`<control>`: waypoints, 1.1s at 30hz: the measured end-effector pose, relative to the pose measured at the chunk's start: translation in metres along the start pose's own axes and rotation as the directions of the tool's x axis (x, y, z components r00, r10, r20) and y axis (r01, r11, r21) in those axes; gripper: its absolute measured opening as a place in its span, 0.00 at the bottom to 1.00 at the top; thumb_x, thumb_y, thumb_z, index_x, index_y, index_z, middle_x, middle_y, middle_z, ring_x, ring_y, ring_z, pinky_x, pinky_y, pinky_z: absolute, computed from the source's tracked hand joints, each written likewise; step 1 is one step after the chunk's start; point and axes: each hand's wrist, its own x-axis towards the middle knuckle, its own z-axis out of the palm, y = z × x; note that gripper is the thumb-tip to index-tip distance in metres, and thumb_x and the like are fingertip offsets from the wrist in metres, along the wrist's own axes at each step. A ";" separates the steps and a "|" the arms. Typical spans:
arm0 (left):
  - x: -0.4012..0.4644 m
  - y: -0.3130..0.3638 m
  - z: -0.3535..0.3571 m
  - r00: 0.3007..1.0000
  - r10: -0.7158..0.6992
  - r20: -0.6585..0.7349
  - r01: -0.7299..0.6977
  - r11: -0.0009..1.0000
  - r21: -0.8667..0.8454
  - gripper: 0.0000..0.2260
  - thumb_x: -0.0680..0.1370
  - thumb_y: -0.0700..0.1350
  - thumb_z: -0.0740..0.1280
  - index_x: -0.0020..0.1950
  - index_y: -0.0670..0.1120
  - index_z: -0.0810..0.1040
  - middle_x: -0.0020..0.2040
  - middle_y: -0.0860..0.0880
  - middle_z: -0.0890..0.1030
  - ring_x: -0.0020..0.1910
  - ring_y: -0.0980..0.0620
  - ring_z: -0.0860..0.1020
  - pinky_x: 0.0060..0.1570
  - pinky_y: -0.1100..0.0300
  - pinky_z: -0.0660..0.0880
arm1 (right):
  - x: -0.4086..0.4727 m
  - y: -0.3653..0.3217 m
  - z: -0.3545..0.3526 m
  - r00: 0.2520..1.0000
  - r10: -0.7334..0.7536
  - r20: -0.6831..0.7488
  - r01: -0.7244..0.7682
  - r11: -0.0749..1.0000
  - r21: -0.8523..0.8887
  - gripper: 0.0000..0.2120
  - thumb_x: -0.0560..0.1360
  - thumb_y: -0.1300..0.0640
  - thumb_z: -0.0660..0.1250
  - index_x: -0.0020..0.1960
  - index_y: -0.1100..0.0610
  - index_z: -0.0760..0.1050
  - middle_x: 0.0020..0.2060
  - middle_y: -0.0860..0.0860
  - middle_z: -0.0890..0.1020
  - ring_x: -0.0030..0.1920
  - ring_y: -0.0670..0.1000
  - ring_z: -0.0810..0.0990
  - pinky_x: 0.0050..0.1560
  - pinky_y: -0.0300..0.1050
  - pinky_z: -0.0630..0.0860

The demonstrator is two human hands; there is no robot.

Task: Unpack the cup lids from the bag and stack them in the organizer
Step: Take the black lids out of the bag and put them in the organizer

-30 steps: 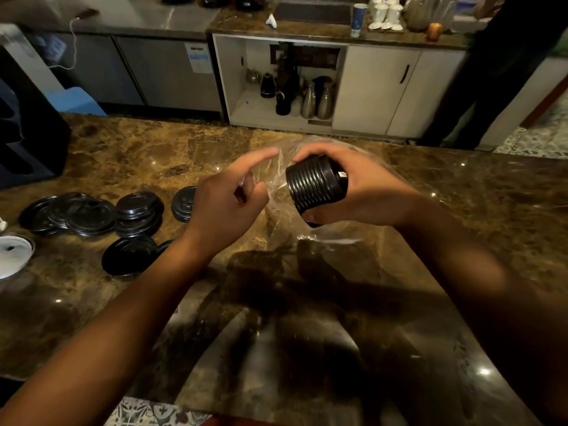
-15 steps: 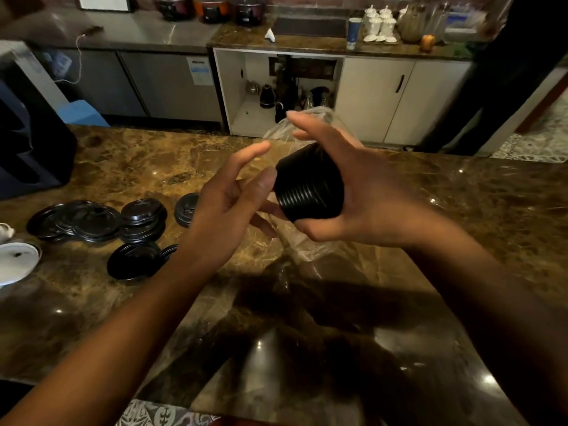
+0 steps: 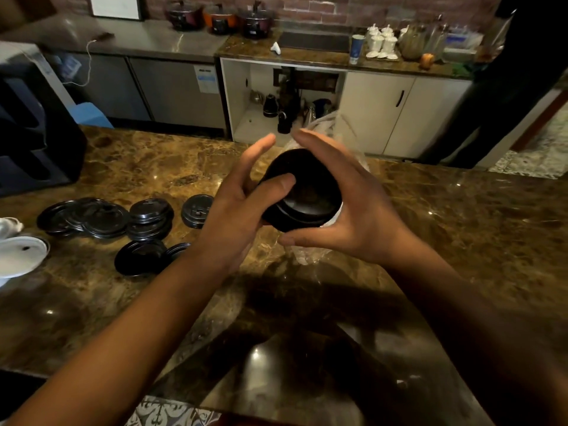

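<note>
- Holding a black stack of lids [image 3: 302, 192] up over the marble counter [image 3: 461, 229], between both hands, likely to get it free of the clear bag [image 3: 310, 255] before carrying it off.
- Cradling the stack with the right hand [image 3: 353, 204]: fingers arched over the top and far side, thumb reaching under the near rim, so clamped around the stack.
- Pressing the left hand [image 3: 236, 207] against the stack's left side, thumb lying across the front face, index finger raised and pointing up past the stack, the rest of the fingers hidden behind; gripping the stack too, though lightly, probably steadying it for a handover.
- Trailing the bag behind and below the right hand, crumpled plastic showing under the palm and above the fingertips; whether pinched by the fingers, cannot tell.
- Lying on the counter well to the left: loose black lids [image 3: 101, 218] in low piles, with a white lid [image 3: 21, 255] at the edge.
- Standing at the far left: a dark organizer [image 3: 33, 139], well apart from the hands, so stacking judged not yet begun.
</note>
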 end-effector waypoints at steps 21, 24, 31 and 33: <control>-0.052 -0.011 -0.077 0.983 0.182 -0.025 -0.167 0.945 0.282 0.25 0.84 0.56 0.64 0.80 0.63 0.62 0.58 0.58 0.84 0.51 0.52 0.85 0.46 0.51 0.84 | -0.023 -0.052 0.074 0.949 0.303 -0.087 -0.215 0.824 0.524 0.30 0.74 0.48 0.76 0.74 0.42 0.72 0.69 0.36 0.76 0.69 0.47 0.78 0.60 0.53 0.83; -0.070 -0.014 -0.090 0.984 0.164 -0.073 -0.139 0.954 0.266 0.25 0.85 0.51 0.62 0.81 0.62 0.61 0.52 0.38 0.82 0.45 0.44 0.83 0.44 0.50 0.83 | -0.019 -0.052 0.085 0.958 0.285 -0.020 -0.232 0.818 0.526 0.24 0.80 0.49 0.71 0.74 0.43 0.74 0.70 0.37 0.77 0.71 0.44 0.76 0.67 0.52 0.79; -0.110 -0.010 -0.103 0.963 0.153 -0.221 -0.062 0.927 0.370 0.19 0.85 0.49 0.63 0.76 0.58 0.72 0.71 0.64 0.77 0.72 0.59 0.74 0.67 0.59 0.76 | -0.013 -0.053 0.120 0.975 0.203 0.088 -0.215 0.770 0.601 0.22 0.81 0.51 0.71 0.75 0.45 0.74 0.71 0.40 0.77 0.73 0.43 0.74 0.72 0.48 0.74; -0.125 -0.011 -0.105 0.946 0.160 -0.283 -0.037 0.918 0.395 0.22 0.82 0.53 0.67 0.76 0.62 0.71 0.73 0.63 0.75 0.74 0.58 0.72 0.73 0.49 0.72 | -0.012 -0.058 0.130 0.975 0.176 0.133 -0.220 0.721 0.657 0.22 0.82 0.50 0.70 0.75 0.43 0.74 0.72 0.43 0.77 0.72 0.45 0.76 0.68 0.44 0.76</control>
